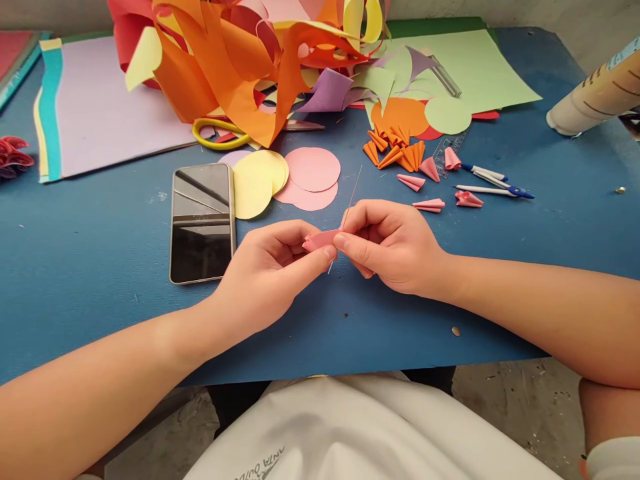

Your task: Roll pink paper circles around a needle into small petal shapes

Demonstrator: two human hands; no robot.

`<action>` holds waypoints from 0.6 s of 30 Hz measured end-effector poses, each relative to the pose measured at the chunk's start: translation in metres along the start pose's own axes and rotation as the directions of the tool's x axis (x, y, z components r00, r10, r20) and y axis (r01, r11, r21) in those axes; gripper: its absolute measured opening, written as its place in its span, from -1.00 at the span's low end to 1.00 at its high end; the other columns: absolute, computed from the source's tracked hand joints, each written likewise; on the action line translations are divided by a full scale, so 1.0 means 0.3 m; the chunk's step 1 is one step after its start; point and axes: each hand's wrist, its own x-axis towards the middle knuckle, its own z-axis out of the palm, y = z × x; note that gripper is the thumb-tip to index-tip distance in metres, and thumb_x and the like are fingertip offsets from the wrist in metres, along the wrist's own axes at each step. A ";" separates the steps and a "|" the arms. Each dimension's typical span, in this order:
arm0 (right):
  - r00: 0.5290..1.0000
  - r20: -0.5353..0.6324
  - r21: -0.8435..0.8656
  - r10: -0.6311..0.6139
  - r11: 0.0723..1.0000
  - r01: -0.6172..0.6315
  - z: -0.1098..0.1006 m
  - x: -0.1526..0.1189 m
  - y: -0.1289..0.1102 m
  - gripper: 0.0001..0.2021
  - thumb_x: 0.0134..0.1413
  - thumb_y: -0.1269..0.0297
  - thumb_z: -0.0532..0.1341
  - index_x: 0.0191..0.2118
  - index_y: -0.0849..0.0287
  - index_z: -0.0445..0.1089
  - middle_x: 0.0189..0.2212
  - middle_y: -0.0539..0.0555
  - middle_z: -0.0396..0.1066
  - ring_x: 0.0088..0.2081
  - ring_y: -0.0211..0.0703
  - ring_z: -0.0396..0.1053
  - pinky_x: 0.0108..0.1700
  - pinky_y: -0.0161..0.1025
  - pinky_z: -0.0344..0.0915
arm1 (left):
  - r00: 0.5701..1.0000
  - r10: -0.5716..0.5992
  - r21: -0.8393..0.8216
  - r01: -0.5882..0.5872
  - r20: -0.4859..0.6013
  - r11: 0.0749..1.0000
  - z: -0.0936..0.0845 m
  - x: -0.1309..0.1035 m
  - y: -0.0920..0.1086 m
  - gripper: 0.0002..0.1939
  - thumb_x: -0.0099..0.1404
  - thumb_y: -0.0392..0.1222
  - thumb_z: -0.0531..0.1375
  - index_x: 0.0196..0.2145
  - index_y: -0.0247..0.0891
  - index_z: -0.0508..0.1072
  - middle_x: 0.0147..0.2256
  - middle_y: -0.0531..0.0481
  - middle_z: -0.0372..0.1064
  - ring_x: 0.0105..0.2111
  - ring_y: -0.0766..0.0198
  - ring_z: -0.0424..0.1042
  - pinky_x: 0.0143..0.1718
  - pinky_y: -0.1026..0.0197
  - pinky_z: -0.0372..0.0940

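Between my hands, over the near part of the blue table, is a folded pink paper cone [320, 240]. My left hand [273, 263] pinches its wider, pleated end between thumb and fingers. At its narrow end, my right hand [390, 247] closes thumb and forefinger on the tip. A thin wire [357, 180], or perhaps a thread, sticks up past the right fingertips and shows again below the paper; where it meets the cone is hidden. Pink paper circles [315, 170] and yellow paper circles [255, 190] lie just beyond my hands.
A phone [203, 227] lies left of my left hand. Orange paper cones [395, 147], loose pink cones [429, 205] and a compass [495, 191] are at right. Behind are scissors [220, 133], paper scraps [215, 67] and green sheets [490, 67]. A bottle [595, 87] stands far right.
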 end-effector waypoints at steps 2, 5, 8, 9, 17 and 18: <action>1.000 -0.002 0.014 0.005 1.000 -0.005 -0.001 0.001 0.003 -0.68 0.00 0.25 0.57 -0.38 0.21 0.42 -0.53 -0.07 0.47 -0.62 -0.41 0.31 -0.63 -0.46 0.23 | 1.000 0.013 -0.032 -0.013 -0.008 0.999 0.003 0.003 -0.003 -0.86 0.27 -0.18 0.39 -0.39 -0.26 0.57 -0.44 0.02 0.49 -0.40 0.32 0.43 -0.40 0.28 0.29; 1.000 0.024 0.027 0.014 1.000 -0.014 -0.001 0.005 -0.001 -0.69 0.00 0.26 0.57 -0.36 0.22 0.43 -0.51 -0.06 0.49 -0.60 -0.39 0.36 -0.60 -0.45 0.28 | 0.999 0.035 -0.026 -0.035 -0.011 0.999 0.009 0.006 -0.003 -0.88 0.28 -0.23 0.39 -0.39 -0.27 0.57 -0.45 0.04 0.49 -0.42 0.36 0.43 -0.41 0.33 0.31; 1.000 0.013 -0.005 0.028 1.000 -0.028 0.001 0.008 -0.011 -0.75 0.07 0.25 0.53 -0.30 0.25 0.51 -0.52 -0.05 0.49 -0.56 -0.34 0.44 -0.57 -0.45 0.33 | 0.996 0.090 -0.007 -0.090 -0.010 0.996 0.015 0.007 0.000 -0.90 0.31 -0.29 0.37 -0.39 -0.28 0.56 -0.46 0.08 0.48 -0.43 0.41 0.45 -0.40 0.38 0.34; 0.999 0.009 -0.020 0.031 0.999 -0.031 0.001 0.008 -0.014 -0.77 0.11 0.24 0.51 -0.29 0.26 0.53 -0.53 -0.04 0.49 -0.55 -0.33 0.45 -0.57 -0.44 0.33 | 0.994 0.110 -0.001 -0.110 -0.017 0.994 0.017 0.006 0.000 -0.89 0.30 -0.30 0.36 -0.40 -0.28 0.55 -0.47 0.09 0.47 -0.44 0.43 0.45 -0.41 0.40 0.34; 1.000 0.021 -0.073 0.004 0.997 -0.003 0.000 -0.002 -0.015 -0.87 0.27 0.34 0.36 -0.29 0.29 0.53 -0.43 0.05 0.57 -0.56 -0.37 0.43 -0.57 -0.45 0.31 | 0.987 0.151 0.082 -0.146 -0.058 0.986 0.023 -0.002 -0.006 -0.82 0.23 -0.30 0.42 -0.45 -0.29 0.50 -0.47 0.10 0.47 -0.45 0.43 0.49 -0.44 0.44 0.36; 1.000 0.023 -0.076 -0.001 0.997 0.002 0.000 -0.002 -0.014 -0.88 0.29 0.36 0.34 -0.29 0.29 0.53 -0.44 0.04 0.56 -0.57 -0.39 0.42 -0.57 -0.45 0.30 | 0.986 0.156 0.092 -0.149 -0.067 0.984 0.023 -0.002 -0.006 -0.82 0.23 -0.30 0.41 -0.46 -0.29 0.49 -0.47 0.10 0.47 -0.45 0.43 0.48 -0.45 0.45 0.35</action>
